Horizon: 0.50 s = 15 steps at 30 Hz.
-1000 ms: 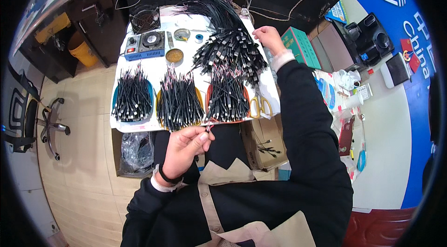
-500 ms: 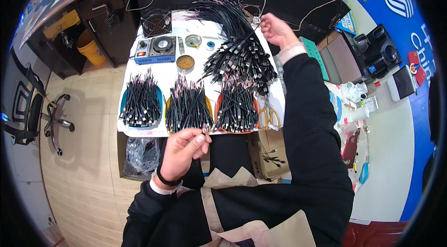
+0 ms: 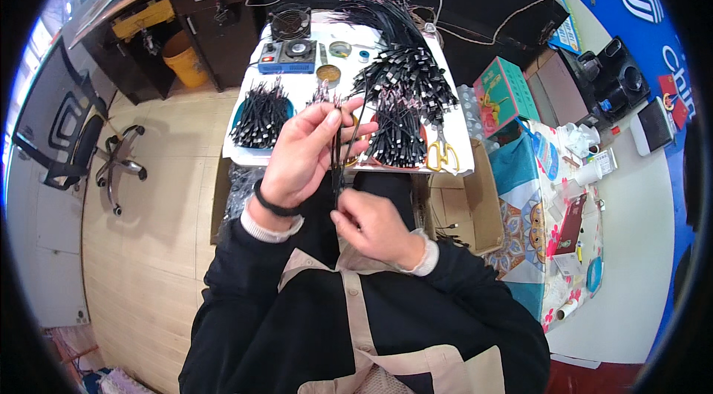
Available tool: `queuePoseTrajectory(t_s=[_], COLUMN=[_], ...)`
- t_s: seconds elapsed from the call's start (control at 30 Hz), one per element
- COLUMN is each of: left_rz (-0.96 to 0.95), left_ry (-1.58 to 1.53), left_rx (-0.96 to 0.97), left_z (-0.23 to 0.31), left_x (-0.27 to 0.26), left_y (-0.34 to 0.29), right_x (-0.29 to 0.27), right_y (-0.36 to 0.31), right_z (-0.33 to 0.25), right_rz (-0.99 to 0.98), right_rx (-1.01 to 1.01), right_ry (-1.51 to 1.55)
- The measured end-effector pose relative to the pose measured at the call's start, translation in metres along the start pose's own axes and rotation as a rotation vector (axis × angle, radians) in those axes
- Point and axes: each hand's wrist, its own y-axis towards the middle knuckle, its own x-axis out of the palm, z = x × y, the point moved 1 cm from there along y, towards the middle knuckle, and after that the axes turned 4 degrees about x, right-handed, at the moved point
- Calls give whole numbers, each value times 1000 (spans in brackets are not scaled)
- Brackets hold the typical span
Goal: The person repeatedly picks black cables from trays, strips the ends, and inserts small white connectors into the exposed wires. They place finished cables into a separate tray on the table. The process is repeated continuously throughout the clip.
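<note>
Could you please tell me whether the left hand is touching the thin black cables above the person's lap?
Touching: the head view shows the left hand pinching the thin black cables near their upper ends, between thumb and fingers.

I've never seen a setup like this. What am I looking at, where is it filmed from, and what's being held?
There's no robot here, just a person's two bare hands. The view comes from a wide fisheye camera on the person's head, looking down, so straight edges curve.

The left hand pinches a few thin black cables between thumb and finger. The right hand is at their lower end; it's blurred, so I can't tell whether it grips them.

On the white table beyond are a large cable pile, more cables bunched in trays, yellow-handled scissors, a blue-fronted device, a dark fan and a small round tin.
</note>
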Motion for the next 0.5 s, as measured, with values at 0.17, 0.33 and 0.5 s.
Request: queuePoseTrajectory(t_s=[0.17,0.33,0.5], left_rz=[45,49,32], left_ry=[133,195,175], left_rx=[188,196,166], left_z=[-2,-21,-33], left_x=[-2,6,10], left_y=[-14,-48,-61], right_x=[60,31,-43], right_y=[-43,-41,-2], right_z=[39,59,47], right_rz=[-199,-306,99], right_rx=[-83,177,371], right_ry=[-120,204,900])
